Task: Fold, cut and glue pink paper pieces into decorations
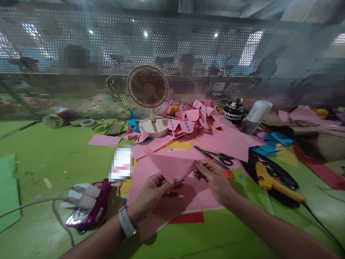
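Note:
A folded, triangular piece of pink paper (173, 163) is held up between both hands over larger pink sheets (148, 181). My left hand (156, 189), with a pale watch strap at the wrist, pinches its lower point. At its right corner, the fingers of my right hand (212, 178) are closed on the edge. Black scissors (224, 158) lie just beyond my right hand, close to an orange-red item (227, 172). Behind the held paper is a heap of folded pink paper shapes (190, 117), some with blue dots.
A small fan (148, 89) stands at the back. To the right lie a yellow glue gun (278, 186), a clear-and-white bottle (256, 116) and blue paper (269, 144). A purple power strip (97, 206) with plugs and cables sits left. A perforated metal screen (108, 36) rises behind the green table (61, 156).

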{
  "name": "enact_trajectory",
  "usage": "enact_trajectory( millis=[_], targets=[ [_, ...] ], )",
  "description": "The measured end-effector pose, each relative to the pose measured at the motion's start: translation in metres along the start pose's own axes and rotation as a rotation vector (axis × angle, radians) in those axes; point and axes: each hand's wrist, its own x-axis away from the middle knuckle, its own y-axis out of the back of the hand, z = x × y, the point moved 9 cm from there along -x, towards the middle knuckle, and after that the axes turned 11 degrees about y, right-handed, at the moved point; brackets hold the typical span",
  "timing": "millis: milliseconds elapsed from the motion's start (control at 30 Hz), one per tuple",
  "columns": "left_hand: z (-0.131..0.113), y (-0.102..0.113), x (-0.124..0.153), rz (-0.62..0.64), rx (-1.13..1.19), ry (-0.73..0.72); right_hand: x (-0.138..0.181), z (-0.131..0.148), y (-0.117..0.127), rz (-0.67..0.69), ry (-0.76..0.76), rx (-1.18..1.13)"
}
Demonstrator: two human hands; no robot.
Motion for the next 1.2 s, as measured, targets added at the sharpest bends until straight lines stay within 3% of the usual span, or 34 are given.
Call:
enact_trajectory(
  millis=[367, 567, 700, 800, 933, 1200],
  targets=[
    [0.002, -0.001, -0.002, -0.037, -0.112, 0.012, 0.003, 0.000, 0.000, 0.031, 0.008, 0.121],
    [-0.003, -0.010, 0.001, 0.037, -0.104, -0.038, 0.001, -0.001, 0.004, -0.009, -0.008, 0.058],
    [-0.008, -0.009, 0.003, 0.002, -0.091, -0.071, 0.006, -0.017, 0.001, 0.008, -0.114, 0.028],
    [-0.008, -0.010, 0.002, 0.000, -0.094, -0.091, 0.015, -0.033, -0.009, 0.101, -0.218, 0.095],
    [-0.008, -0.013, 0.000, 0.014, -0.093, -0.113, 0.021, -0.034, -0.016, 0.164, -0.180, 0.208],
    [-0.012, -0.015, 0.002, 0.044, -0.067, -0.129, 0.013, -0.022, -0.007, 0.092, -0.139, 0.171]
  ],
)
